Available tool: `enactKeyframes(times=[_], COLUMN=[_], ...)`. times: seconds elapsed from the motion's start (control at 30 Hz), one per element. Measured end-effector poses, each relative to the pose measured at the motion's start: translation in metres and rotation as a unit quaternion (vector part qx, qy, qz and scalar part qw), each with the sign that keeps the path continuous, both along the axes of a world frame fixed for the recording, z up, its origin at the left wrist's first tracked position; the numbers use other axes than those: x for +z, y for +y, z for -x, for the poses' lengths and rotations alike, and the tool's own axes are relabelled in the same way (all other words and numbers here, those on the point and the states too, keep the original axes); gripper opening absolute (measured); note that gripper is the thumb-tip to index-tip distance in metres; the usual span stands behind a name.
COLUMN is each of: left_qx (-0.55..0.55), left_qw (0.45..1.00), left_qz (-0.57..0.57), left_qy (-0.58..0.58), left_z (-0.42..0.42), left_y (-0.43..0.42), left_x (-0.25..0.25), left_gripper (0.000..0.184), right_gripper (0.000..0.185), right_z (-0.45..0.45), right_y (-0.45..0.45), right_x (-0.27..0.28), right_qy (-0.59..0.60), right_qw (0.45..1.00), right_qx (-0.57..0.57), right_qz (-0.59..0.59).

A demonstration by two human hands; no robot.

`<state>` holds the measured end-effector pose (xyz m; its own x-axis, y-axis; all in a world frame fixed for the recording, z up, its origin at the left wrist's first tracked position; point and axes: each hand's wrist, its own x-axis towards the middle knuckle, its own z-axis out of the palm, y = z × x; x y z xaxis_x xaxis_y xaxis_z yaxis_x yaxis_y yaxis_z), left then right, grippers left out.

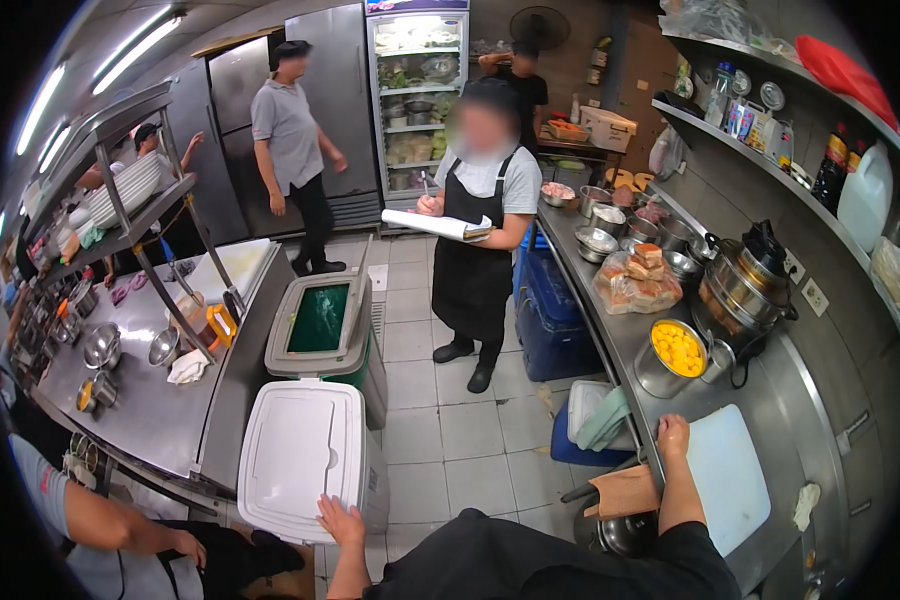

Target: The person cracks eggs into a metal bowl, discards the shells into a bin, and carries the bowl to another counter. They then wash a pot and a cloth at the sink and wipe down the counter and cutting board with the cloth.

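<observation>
My left hand [342, 520] lies with its fingers spread on the near corner of a white bin lid [300, 450]. It holds nothing. My right hand [673, 435] is curled closed and rests at the counter's edge, beside a white cutting board [722, 480]; I see nothing in it. Just beyond it stands a steel pot [660, 378] filled with egg yolks [678, 348]. Behind the pot sits a plastic bag of sliced bread [638, 285].
A steel multi-tier pot [740, 295] and several metal bowls [600, 240] line the right counter [625, 345]. A person [485, 200] stands in the aisle writing on a clipboard [435, 224]. An open-lidded bin [325, 318] and a steel table [160, 400] are left. Other people are around.
</observation>
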<state>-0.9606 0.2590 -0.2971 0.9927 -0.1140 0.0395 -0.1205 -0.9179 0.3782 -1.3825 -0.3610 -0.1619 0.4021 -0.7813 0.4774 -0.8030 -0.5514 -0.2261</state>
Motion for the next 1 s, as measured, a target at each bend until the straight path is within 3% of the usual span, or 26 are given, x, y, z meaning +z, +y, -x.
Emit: enactKeyframes(times=[1.0], left_qx=[-0.001], left_qw=[1.0], left_qz=[0.004], left_qy=[-0.016], left_z=[-0.003], left_y=[0.003], left_x=[-0.016], left_gripper=[0.058], right_gripper=[0.008], right_z=[0.001], right_y=[-0.003], right_x=[-0.001], right_qy=[-0.004], right_qw=[1.0], right_qx=[0.007], right_qz=[0.001])
